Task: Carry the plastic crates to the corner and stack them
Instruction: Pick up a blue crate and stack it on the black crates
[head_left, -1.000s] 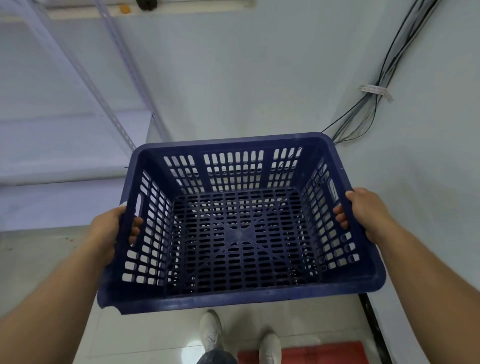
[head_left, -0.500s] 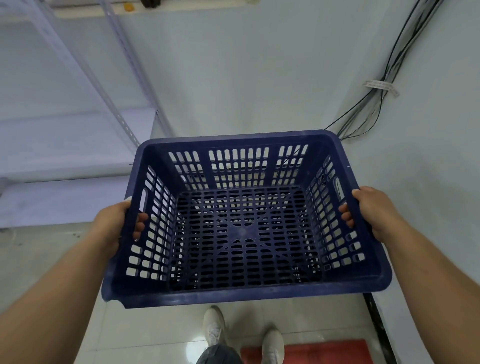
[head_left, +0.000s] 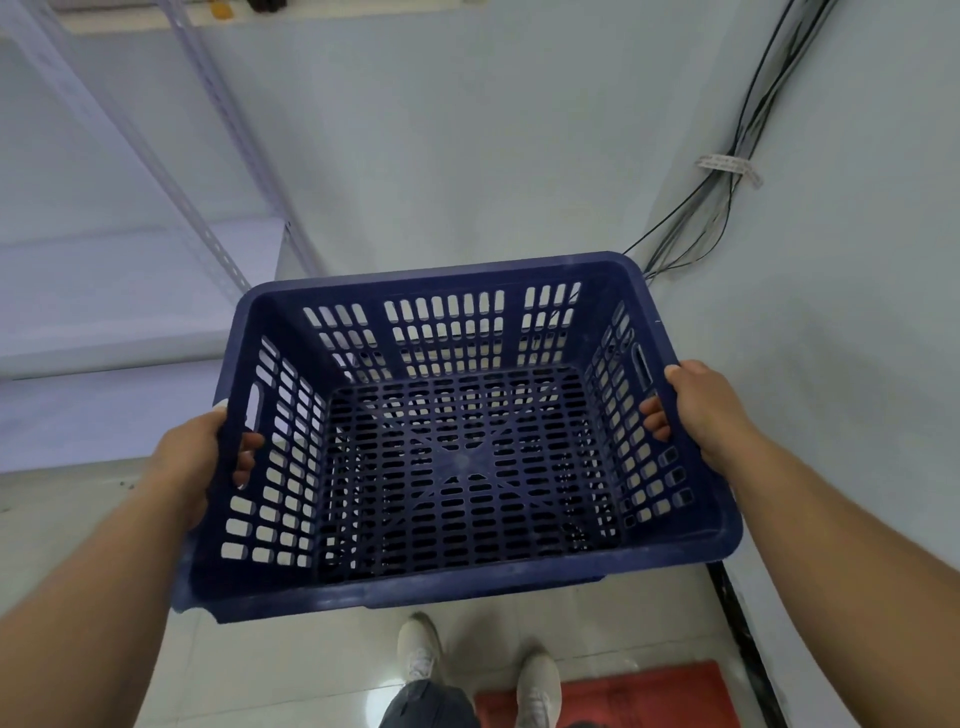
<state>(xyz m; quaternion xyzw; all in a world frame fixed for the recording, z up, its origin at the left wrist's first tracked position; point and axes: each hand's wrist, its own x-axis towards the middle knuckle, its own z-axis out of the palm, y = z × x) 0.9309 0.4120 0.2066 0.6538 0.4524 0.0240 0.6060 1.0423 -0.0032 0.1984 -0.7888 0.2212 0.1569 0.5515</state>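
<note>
Squarely between both hands: blue crate (head_left: 457, 582).

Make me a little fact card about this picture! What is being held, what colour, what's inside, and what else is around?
thing held: blue plastic crate, slotted sides and bottom
inside: nothing
left hand: grips the left side, fingers through the handle slot
right hand: grips the right side, fingers curled inside
crate position: off the floor, in front of the person
below: white shoes, red mat
left: metal shelf
right wall: black cables
</note>
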